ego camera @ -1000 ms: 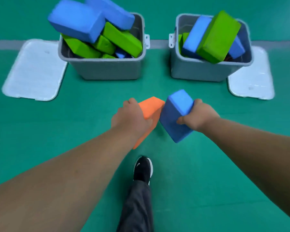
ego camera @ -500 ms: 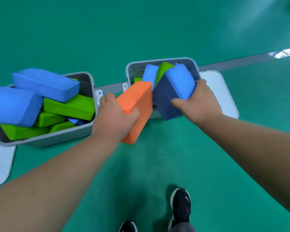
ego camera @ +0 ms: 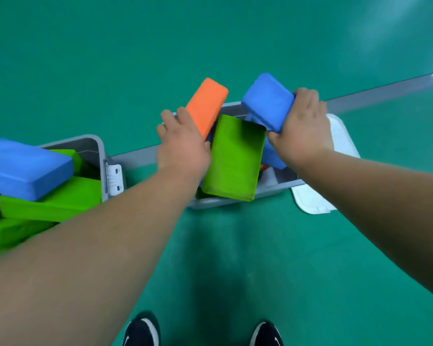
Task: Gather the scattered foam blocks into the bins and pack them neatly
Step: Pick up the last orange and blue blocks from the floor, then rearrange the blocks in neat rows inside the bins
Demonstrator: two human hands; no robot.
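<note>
My left hand grips an orange foam block and holds it tilted over the right grey bin. My right hand grips a blue foam block above the same bin's far side. A large green block leans up out of this bin between my hands, and more blue blocks lie beneath it. The left grey bin is heaped with green blocks and a blue block on top.
A white bin lid lies on the green floor to the right of the right bin. A grey stripe runs across the floor behind the bins. My two black shoes stand at the bottom edge.
I have stepped closer to the bins. Both hands have carried their blocks forward, from in front of the right bin to directly above it.
</note>
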